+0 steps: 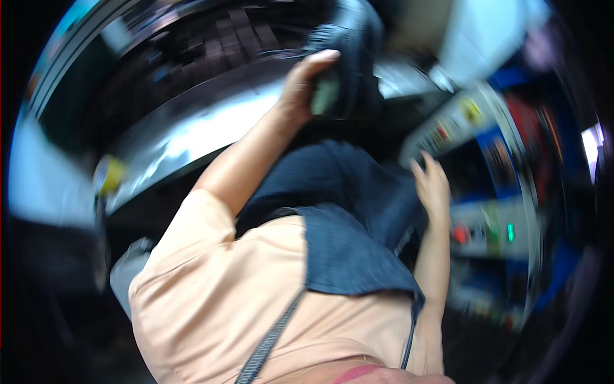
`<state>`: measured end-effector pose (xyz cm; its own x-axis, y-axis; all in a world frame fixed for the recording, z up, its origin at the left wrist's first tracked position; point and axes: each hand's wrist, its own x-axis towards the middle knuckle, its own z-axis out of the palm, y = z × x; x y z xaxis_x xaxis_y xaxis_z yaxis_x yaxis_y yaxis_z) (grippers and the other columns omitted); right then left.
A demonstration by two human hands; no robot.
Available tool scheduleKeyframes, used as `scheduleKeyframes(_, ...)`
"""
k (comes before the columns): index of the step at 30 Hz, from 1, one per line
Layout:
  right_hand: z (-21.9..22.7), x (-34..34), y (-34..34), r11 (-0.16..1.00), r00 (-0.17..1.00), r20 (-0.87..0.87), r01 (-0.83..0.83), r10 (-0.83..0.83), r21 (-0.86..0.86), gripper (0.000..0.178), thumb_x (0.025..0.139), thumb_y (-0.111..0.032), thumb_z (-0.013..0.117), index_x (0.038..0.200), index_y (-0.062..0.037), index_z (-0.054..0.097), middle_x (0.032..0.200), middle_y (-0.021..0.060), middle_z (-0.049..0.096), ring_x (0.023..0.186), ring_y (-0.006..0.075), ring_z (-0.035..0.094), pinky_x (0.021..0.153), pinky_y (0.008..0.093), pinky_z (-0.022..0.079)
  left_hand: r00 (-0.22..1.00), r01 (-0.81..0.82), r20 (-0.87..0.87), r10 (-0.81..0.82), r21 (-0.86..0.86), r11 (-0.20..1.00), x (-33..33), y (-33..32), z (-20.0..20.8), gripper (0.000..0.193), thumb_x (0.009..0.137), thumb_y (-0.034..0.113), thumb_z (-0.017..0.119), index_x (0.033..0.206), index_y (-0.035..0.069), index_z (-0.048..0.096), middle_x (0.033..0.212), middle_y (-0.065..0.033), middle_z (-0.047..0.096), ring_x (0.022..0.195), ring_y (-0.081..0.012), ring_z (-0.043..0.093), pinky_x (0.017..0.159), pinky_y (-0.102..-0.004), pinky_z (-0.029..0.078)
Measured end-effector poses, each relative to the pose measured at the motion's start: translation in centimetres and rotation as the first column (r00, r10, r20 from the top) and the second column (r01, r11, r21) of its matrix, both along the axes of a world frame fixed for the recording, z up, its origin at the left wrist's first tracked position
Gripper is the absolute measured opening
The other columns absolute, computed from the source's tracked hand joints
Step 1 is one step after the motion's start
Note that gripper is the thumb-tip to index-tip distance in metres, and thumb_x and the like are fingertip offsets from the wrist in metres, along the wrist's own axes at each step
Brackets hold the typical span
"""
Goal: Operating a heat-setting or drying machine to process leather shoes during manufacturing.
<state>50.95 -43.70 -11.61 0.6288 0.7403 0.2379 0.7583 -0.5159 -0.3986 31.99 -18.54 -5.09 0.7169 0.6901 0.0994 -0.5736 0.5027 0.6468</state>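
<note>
A black lace-up shoe point(358, 54) is up at the top middle, blurred by motion. My left hand point(306, 86) grips its near side, thumb on top and the other fingers mostly hidden. A pale green patch point(325, 95) shows on the shoe beside my palm. Lower and to the right, my right hand point(433, 182) is held up with its fingers apart and nothing in it. It is close to a light grey machine panel point(455, 121); whether they touch I cannot tell. A dark blue apron point(352, 256) covers part of my front.
A shiny metal ledge point(192, 134) curves along the left and front, with dark blurred machinery beyond. To the right, a control box point(499, 230) carries a red button and a green-lit display. A yellow round object point(110, 175) is at the far left.
</note>
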Motion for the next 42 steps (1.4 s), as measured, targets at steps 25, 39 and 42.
scheduleKeyframes(25,-5.2,3.9,1.2,0.905,0.929,0.304,0.302,-0.209,-0.300,0.029,0.092,-0.023,0.057,0.113,-0.0027,0.059,0.106,0.0185,0.054,0.095,0.0364,0.058,0.082,0.0435,0.047,-0.709,0.330,-0.483,0.514,0.416,0.847,-38.3,42.3,-12.1,0.052,0.097,0.049,0.031,0.145,0.030,0.033,0.153,0.0020,0.028,0.139,-0.0345,0.028,0.107,-0.0633,0.025)
scheduleKeyframes(39,-1.3,-8.3,26.7,0.685,0.688,0.103,-0.725,0.718,0.069,0.022,0.085,-0.019,0.063,0.102,-0.0061,0.062,0.088,0.0125,0.055,0.083,0.0295,0.055,0.072,0.0394,0.045,-0.143,-0.392,-0.727,0.671,0.664,0.636,-23.7,48.3,-14.0,0.110,0.063,0.067,0.069,0.141,-0.002,0.033,0.142,-0.0250,0.039,0.130,-0.0372,0.041,0.105,-0.0429,0.038)
scheduleKeyframes(42,-1.6,-9.8,28.0,0.734,0.727,0.116,-0.678,0.677,-0.032,0.036,0.083,-0.035,0.065,0.107,-0.0090,0.062,0.089,0.0102,0.055,0.083,0.0289,0.055,0.076,0.0389,0.045,-0.096,-0.394,-0.709,0.699,0.672,0.628,-23.6,50.5,-15.7,0.106,0.063,0.063,0.070,0.139,-0.002,0.035,0.138,-0.0241,0.042,0.126,-0.0367,0.044,0.102,-0.0428,0.040)
